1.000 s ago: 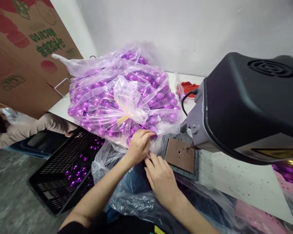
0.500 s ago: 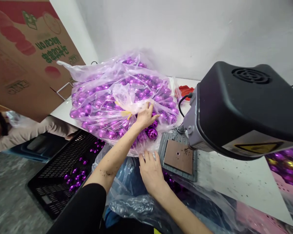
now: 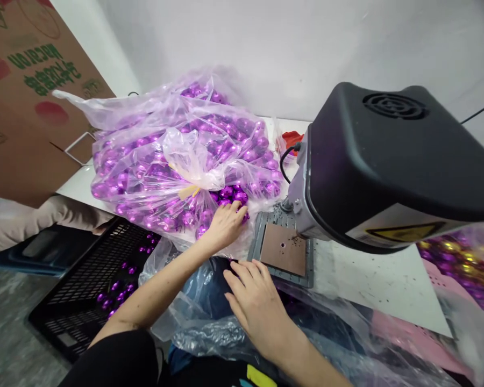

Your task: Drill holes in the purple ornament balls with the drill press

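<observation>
Where left grip (image 3: 225,224) covers purple balls (image 3: 227,192), hold unclear | carton (image 3: 32,145) cropped

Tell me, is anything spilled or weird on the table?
Yes: dark specks lie scattered on the brown plate and the white table, looking like crumbs on otherwise plain surfaces. Also, some purple balls look uncovered at a gap in the bag by the left hand; I can't tell whether it's torn.
</observation>
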`<action>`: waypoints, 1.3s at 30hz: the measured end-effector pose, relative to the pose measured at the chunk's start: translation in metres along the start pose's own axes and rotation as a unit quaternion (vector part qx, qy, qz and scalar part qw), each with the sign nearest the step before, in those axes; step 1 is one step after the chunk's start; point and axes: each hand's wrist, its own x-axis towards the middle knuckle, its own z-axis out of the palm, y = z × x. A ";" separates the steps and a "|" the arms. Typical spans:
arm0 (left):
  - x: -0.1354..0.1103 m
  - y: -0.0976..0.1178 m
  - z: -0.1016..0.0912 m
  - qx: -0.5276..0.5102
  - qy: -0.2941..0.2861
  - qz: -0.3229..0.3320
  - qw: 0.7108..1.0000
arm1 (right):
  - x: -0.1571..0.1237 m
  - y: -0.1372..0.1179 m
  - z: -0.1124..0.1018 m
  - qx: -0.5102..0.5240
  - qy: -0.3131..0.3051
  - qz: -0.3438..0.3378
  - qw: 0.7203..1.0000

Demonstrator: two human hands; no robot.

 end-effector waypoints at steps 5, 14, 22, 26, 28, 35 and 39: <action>0.013 -0.009 0.004 -0.020 -0.035 -0.021 0.999 | -0.012 0.004 -0.019 0.042 -0.019 0.006 0.999; -0.016 -0.011 -0.026 -0.558 0.129 -0.084 0.815 | -0.029 0.019 -0.039 0.094 -0.050 0.021 0.994; -0.061 0.044 -0.009 -0.907 -0.084 -0.151 0.385 | -0.043 0.044 -0.058 0.107 -0.087 0.053 0.989; -0.060 0.060 0.014 -0.919 -0.141 -0.169 0.326 | -0.045 0.049 -0.064 0.116 -0.098 0.085 0.985; -0.058 0.063 0.017 -0.918 -0.137 -0.171 0.330 | -0.052 0.053 -0.066 0.122 -0.105 0.103 0.981; -0.045 0.066 0.018 -0.881 -0.063 -0.169 0.437 | -0.081 0.077 -0.087 0.162 -0.117 0.197 0.960; -0.037 0.071 0.024 -0.824 -0.028 -0.145 0.547 | -0.086 0.085 -0.093 0.179 -0.096 0.239 0.949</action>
